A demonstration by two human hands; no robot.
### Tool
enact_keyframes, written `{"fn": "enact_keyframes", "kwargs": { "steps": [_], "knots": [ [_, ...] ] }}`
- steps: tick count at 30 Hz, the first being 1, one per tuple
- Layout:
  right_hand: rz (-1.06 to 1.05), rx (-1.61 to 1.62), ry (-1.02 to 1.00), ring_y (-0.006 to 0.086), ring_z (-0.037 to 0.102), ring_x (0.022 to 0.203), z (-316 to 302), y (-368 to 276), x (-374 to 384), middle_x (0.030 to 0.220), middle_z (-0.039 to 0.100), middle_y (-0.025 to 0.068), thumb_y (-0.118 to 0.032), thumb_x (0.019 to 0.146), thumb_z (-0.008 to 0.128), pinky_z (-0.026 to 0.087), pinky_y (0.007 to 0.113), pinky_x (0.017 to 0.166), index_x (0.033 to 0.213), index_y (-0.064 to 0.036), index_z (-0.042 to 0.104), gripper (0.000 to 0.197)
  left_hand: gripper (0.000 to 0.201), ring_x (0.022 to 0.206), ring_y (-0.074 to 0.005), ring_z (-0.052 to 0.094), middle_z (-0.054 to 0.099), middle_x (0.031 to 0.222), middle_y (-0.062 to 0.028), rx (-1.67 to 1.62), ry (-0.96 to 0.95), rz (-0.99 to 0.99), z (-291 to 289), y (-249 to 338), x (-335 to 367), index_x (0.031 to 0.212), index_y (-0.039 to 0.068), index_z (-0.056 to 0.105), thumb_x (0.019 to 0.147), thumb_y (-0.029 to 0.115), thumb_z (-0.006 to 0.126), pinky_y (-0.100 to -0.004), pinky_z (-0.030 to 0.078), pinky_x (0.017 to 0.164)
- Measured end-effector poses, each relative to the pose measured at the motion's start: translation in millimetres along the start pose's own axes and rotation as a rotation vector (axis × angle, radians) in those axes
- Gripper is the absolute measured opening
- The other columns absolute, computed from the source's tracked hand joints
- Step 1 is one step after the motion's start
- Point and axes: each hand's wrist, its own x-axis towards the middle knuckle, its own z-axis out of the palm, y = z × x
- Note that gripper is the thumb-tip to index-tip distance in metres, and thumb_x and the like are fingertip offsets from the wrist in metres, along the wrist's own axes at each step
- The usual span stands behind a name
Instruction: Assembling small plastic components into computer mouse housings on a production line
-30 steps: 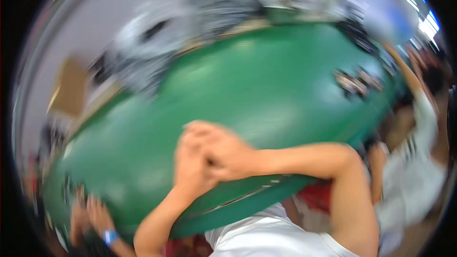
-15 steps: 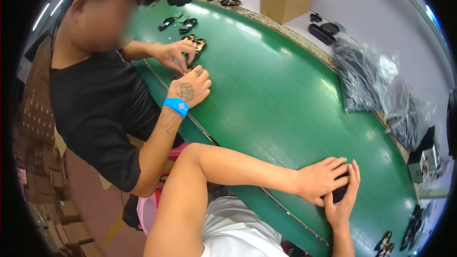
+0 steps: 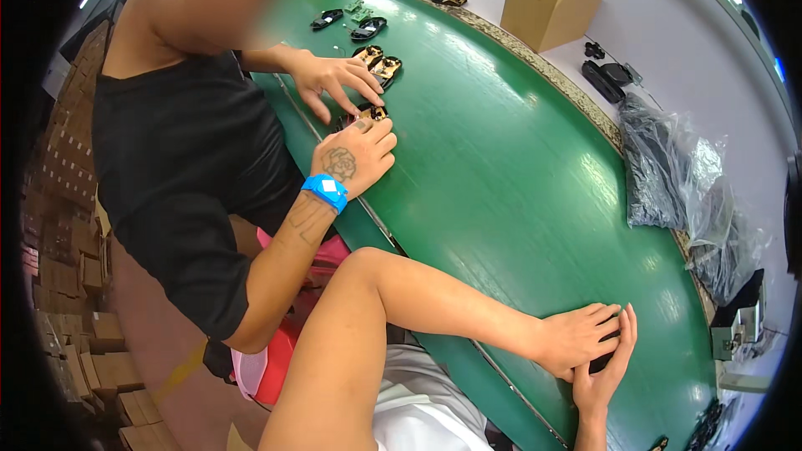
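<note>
At the right of the green work surface (image 3: 493, 234), my left hand (image 3: 579, 340) lies over a small black object (image 3: 600, 361), its fingers bent across the top. My right hand (image 3: 603, 372) cups the same object from the right, fingers up and thumb toward my left hand. Between the two hands only a dark patch of it shows, so its exact kind cannot be made out. Both hands are closed about it, low over the surface.
To the left, a co-worker in black with a blue wristband (image 3: 327, 190) handles an open black shell (image 3: 373, 113). Other open shells (image 3: 386, 69) lie beyond. Along the far edge are a cardboard box (image 3: 551, 8) and plastic bags of dark parts (image 3: 657, 167).
The view has swung left, so the scene sits further right and lower. My hands have drawn closer together, covering more of the black object. The co-worker's far hand has opened its fingers.
</note>
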Motion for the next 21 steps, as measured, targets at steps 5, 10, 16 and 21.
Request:
{"fn": "enact_keyframes", "kwargs": {
  "steps": [5,10,16,21],
  "knots": [
    [0.009,-0.007,-0.009,0.0431,0.039,0.146,-2.0,-1.3,-0.6,0.158,0.039,0.0262,-0.011,0.084,0.066,0.031,0.051,0.12,0.149,0.0043,0.041,0.072,0.083,0.137,-0.0505,0.042,0.047,0.14,-0.0328,-0.006,-0.006,0.0,2.7,-0.1,-0.6,0.131,-0.007,0.05,0.067,0.032,0.085,-0.0547,0.038,0.114],
    [-0.011,-0.036,-0.01,0.044,0.04,0.145,-6.6,3.4,-4.5,0.157,0.04,0.0272,-0.012,0.084,0.067,0.032,0.052,0.119,0.149,0.004,0.041,0.071,0.083,0.136,-0.05,0.043,0.048,0.14,-0.0297,-0.002,-0.021,-0.007,-6.6,0.9,-0.5,0.132,-0.005,0.05,0.068,0.034,0.086,-0.0546,0.038,0.113],
    [-0.063,-0.003,0.011,0.0454,0.042,0.143,-15.6,9.6,-9.7,0.155,0.041,0.0283,-0.013,0.085,0.067,0.034,0.053,0.117,0.149,0.0023,0.042,0.07,0.085,0.135,-0.0484,0.044,0.047,0.14,-0.0267,-0.081,-0.002,0.019,-11.5,-3.5,-1.8,0.134,-0.004,0.05,0.071,0.039,0.087,-0.0533,0.04,0.11],
    [-0.018,-0.064,0.001,0.0449,0.043,0.143,-14.0,11.9,-8.8,0.155,0.042,0.0273,-0.013,0.085,0.07,0.034,0.052,0.118,0.149,0.0028,0.042,0.072,0.087,0.133,-0.0458,0.045,0.047,0.139,-0.0258,-0.039,-0.013,0.008,-8.1,-2.0,-0.9,0.135,-0.004,0.049,0.07,0.039,0.088,-0.0519,0.041,0.109]
  ]
}}
